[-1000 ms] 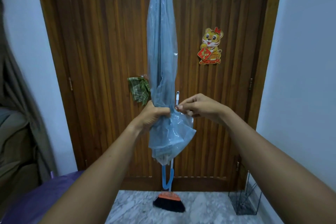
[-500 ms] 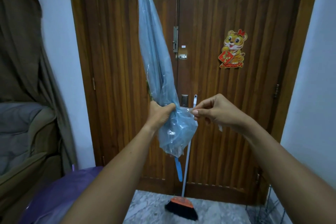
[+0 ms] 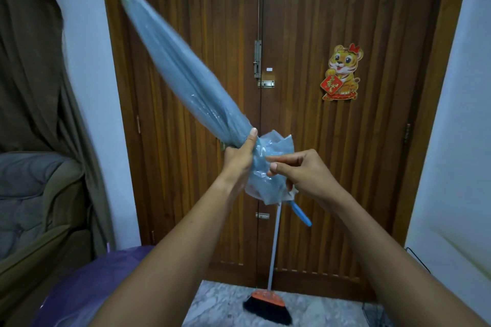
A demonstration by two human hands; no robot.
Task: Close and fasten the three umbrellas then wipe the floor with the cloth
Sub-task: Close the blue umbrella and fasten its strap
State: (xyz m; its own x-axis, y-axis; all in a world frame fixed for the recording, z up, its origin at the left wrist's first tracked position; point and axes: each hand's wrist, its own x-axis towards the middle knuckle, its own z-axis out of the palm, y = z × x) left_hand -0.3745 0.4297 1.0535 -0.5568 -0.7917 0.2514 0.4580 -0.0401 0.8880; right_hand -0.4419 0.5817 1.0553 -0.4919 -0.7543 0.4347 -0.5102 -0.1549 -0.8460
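Observation:
A folded translucent blue umbrella (image 3: 180, 74) slants from the upper left down to the centre, its blue tip at the top left and its blue handle (image 3: 301, 212) poking out low on the right. My left hand (image 3: 239, 156) grips the gathered canopy near its lower end, thumb up along the fabric. My right hand (image 3: 300, 170) pinches the loose crumpled plastic at the canopy's open edge, just right of the left hand. Whether a strap is between those fingers I cannot tell. No cloth is in view.
A closed wooden double door (image 3: 292, 34) with latches and a tiger sticker (image 3: 342, 71) fills the background. A broom (image 3: 267, 305) leans against it on the marble floor (image 3: 225, 308). A purple umbrella canopy (image 3: 87, 287) lies low left, beside a draped sofa (image 3: 34, 194). A wire rack (image 3: 377, 313) sits at lower right.
The umbrella has swung from upright to a slant with its tip toward the upper left. My right hand has come in closer onto the crumpled canopy edge. The view has shifted, hiding the green cloth.

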